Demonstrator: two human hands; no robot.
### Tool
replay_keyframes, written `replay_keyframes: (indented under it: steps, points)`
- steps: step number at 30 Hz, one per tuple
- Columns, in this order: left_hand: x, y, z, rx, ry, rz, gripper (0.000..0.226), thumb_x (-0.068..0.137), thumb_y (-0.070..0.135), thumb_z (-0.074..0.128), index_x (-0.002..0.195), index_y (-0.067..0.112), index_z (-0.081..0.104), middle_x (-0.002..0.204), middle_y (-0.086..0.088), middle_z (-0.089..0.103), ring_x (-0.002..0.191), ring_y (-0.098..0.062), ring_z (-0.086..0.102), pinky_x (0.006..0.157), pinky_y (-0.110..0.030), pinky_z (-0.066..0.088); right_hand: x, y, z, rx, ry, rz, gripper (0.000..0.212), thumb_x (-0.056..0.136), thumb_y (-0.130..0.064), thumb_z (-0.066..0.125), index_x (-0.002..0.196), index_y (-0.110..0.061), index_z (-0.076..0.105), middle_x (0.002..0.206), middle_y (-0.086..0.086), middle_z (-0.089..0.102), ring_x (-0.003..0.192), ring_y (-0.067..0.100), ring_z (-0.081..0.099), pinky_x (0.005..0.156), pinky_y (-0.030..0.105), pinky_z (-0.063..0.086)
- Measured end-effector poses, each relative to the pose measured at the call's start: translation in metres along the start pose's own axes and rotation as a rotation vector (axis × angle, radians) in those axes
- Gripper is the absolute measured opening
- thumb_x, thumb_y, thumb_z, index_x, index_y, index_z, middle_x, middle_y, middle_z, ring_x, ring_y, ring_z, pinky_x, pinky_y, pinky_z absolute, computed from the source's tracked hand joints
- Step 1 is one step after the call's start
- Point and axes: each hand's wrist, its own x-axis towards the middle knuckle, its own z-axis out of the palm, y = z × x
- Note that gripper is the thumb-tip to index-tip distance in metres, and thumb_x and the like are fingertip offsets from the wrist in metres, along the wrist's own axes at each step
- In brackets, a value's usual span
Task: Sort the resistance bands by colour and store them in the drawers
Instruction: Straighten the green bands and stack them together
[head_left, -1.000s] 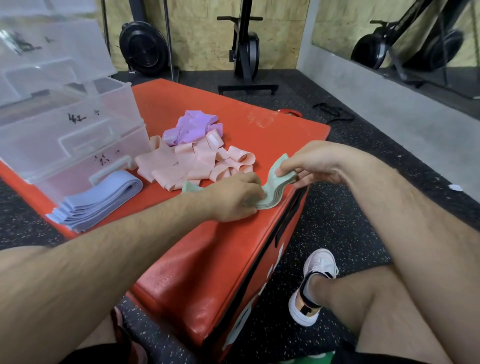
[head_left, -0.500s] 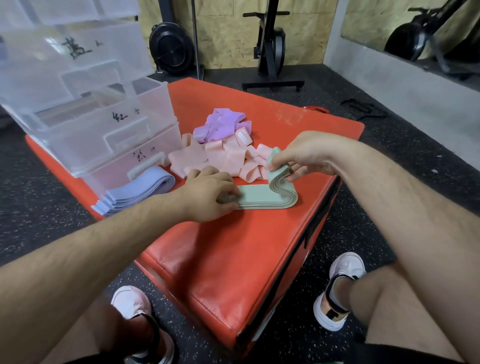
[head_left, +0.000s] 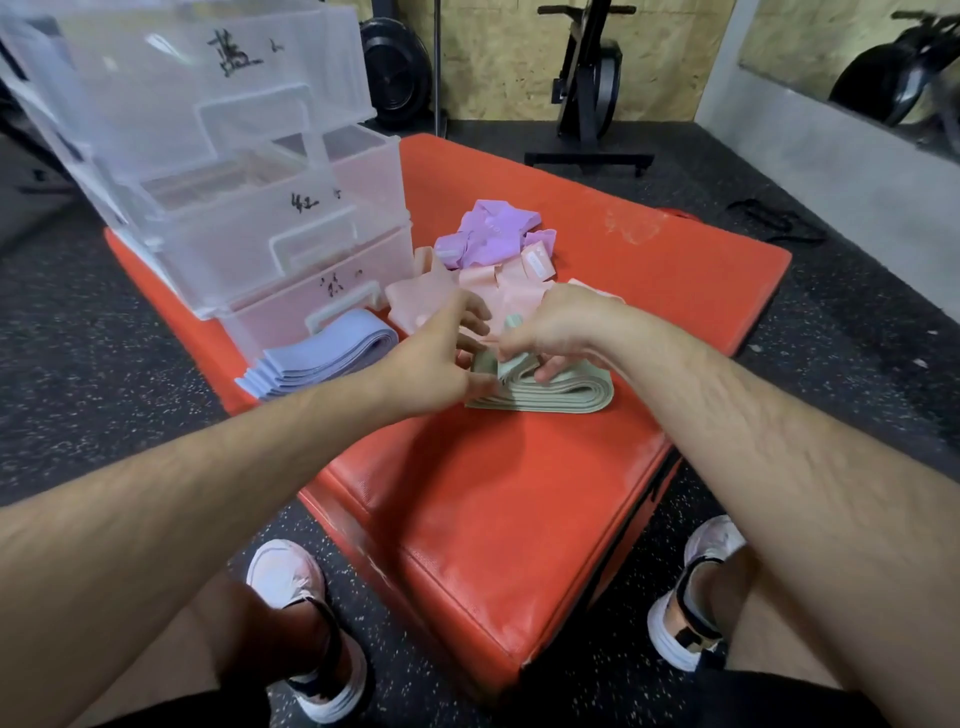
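Fingers of right hand pinching green bands | left hand spread loose, beside stack

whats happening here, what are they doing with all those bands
A person is sorting resistance bands by colour on a red padded box. Both hands, the left hand and the right hand, are on the green bands, folding them into a stack. The blue bands lie stacked in front of the clear drawers. The pink bands and purple bands are in loose heaps behind the hands. No bands can be made out in the drawers yet.
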Motion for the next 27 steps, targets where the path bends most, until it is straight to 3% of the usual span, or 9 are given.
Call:
replay_keyframes:
  steps: [2, 4, 8, 11, 14, 16, 19, 23, 27]
  points:
    - [-0.001, 0.002, -0.002, -0.008, -0.036, 0.029, 0.078, 0.073, 0.006, 0.083, 0.129, 0.038, 0.039, 0.127, -0.005, 0.045, 0.106, -0.022, 0.061, 0.088, -0.034, 0.057, 0.001, -0.001, 0.002, -0.058, -0.024, -0.022, 0.04, 0.069, -0.036, 0.088, 0.091, -0.01, 0.068, 0.081, 0.002, 0.068, 0.06, 0.015, 0.073, 0.053, 0.02, 0.052]
    - [-0.001, 0.003, -0.003, 0.075, -0.067, 0.069, 0.081, 0.075, 0.019, 0.085, 0.138, 0.041, 0.039, 0.132, 0.0, 0.043, 0.112, -0.014, 0.056, 0.094, -0.02, 0.05, 0.0, -0.003, -0.001, -0.037, -0.106, -0.059, 0.046, 0.068, -0.044, 0.089, 0.094, -0.009, 0.073, 0.087, 0.003, 0.072, 0.072, 0.015, 0.075, 0.065, 0.027, 0.06]
    - [0.0, -0.001, -0.001, 0.296, -0.029, 0.156, 0.04, 0.084, 0.033, 0.076, 0.12, 0.023, 0.062, 0.118, 0.003, 0.05, 0.113, -0.002, 0.046, 0.094, 0.0, 0.029, -0.011, -0.001, -0.018, -0.006, -0.264, -0.08, 0.047, 0.085, -0.044, 0.076, 0.111, -0.005, 0.07, 0.101, 0.011, 0.076, 0.085, 0.017, 0.077, 0.066, 0.025, 0.059]
    - [0.003, -0.007, 0.003, 0.399, -0.007, 0.199, 0.023, 0.088, 0.036, 0.07, 0.107, 0.023, 0.065, 0.111, 0.002, 0.055, 0.108, -0.009, 0.053, 0.099, -0.016, 0.038, -0.012, 0.009, -0.038, 0.043, -0.112, -0.072, 0.031, 0.091, -0.025, 0.069, 0.107, 0.002, 0.07, 0.094, 0.011, 0.076, 0.077, 0.019, 0.076, 0.057, 0.029, 0.058]
    - [0.002, -0.006, 0.004, 0.373, -0.016, 0.156, 0.015, 0.089, 0.042, 0.067, 0.096, 0.029, 0.065, 0.104, 0.006, 0.055, 0.098, -0.003, 0.053, 0.096, -0.022, 0.041, -0.01, 0.031, -0.053, -0.225, 0.115, -0.022, 0.025, 0.083, -0.024, 0.069, 0.096, -0.002, 0.07, 0.09, 0.013, 0.074, 0.077, 0.032, 0.074, 0.068, 0.042, 0.063]
    - [0.001, -0.004, 0.005, 0.367, 0.004, 0.144, 0.013, 0.089, 0.047, 0.065, 0.088, 0.034, 0.062, 0.101, 0.008, 0.055, 0.095, 0.001, 0.052, 0.094, -0.021, 0.041, -0.014, 0.046, -0.05, -0.276, 0.04, 0.09, 0.029, 0.083, -0.031, 0.071, 0.1, -0.008, 0.065, 0.097, 0.01, 0.069, 0.074, 0.027, 0.071, 0.066, 0.037, 0.062]
    - [0.001, -0.003, 0.007, 0.355, 0.03, 0.1, 0.023, 0.088, 0.054, 0.063, 0.084, 0.031, 0.061, 0.101, 0.009, 0.055, 0.095, 0.0, 0.053, 0.088, -0.02, 0.039, -0.018, 0.063, -0.035, -0.059, -0.067, 0.158, 0.031, 0.086, -0.033, 0.068, 0.107, -0.01, 0.065, 0.096, 0.005, 0.064, 0.075, 0.021, 0.067, 0.059, 0.03, 0.057]
    - [0.004, 0.002, 0.005, 0.412, 0.001, 0.079, 0.021, 0.083, 0.043, 0.073, 0.089, 0.027, 0.061, 0.104, 0.004, 0.055, 0.101, -0.01, 0.051, 0.089, -0.023, 0.039, -0.019, 0.071, -0.025, 0.214, -0.009, 0.093, 0.022, 0.078, -0.025, 0.079, 0.095, -0.015, 0.069, 0.094, 0.003, 0.071, 0.081, 0.017, 0.07, 0.079, 0.036, 0.063]
    - [0.009, 0.015, -0.004, 0.412, -0.046, 0.061, 0.026, 0.077, 0.034, 0.08, 0.093, 0.027, 0.061, 0.104, 0.006, 0.05, 0.103, -0.012, 0.049, 0.081, -0.021, 0.036, -0.018, 0.062, -0.025, 0.306, 0.095, -0.035, 0.035, 0.067, -0.016, 0.086, 0.093, -0.014, 0.062, 0.09, 0.005, 0.065, 0.073, 0.017, 0.066, 0.065, 0.031, 0.057]
